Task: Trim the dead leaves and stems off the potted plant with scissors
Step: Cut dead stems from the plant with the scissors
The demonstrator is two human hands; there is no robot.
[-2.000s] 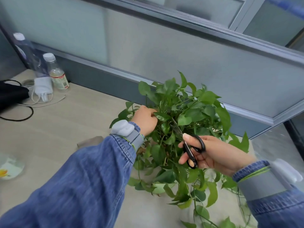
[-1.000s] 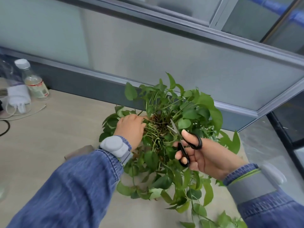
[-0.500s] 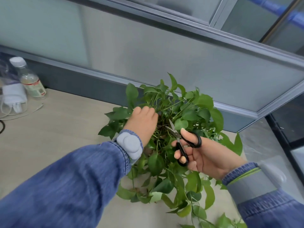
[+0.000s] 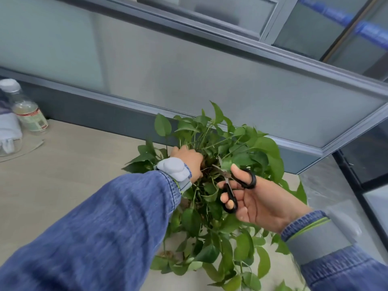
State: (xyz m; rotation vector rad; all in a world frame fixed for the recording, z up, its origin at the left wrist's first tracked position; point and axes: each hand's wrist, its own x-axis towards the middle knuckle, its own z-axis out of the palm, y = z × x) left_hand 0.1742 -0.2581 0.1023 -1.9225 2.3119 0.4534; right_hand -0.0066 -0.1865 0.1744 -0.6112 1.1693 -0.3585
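Observation:
A leafy green potted plant (image 4: 247,148) stands on the desk against the partition; its pot is hidden under the foliage. My left hand (image 4: 189,159) is pushed into the left side of the foliage, its fingers buried among the leaves and stems near the brownish centre. My right hand (image 4: 258,202) grips black-handled scissors (image 4: 237,183), thumb through the upper loop. The short blades are spread apart and point left into the plant's middle, close to my left hand.
The light wooden desk (image 4: 69,175) stretches to the left. A plastic bottle (image 4: 27,110) with a white cap and a white bundle with a cord (image 4: 8,131) sit at the far left by the grey partition (image 4: 189,66). The desk ends at the right.
My left hand has slid deeper into the foliage, holding leaves aside. The scissors have moved up toward the plant's centre with blades spread. The view has shifted slightly right.

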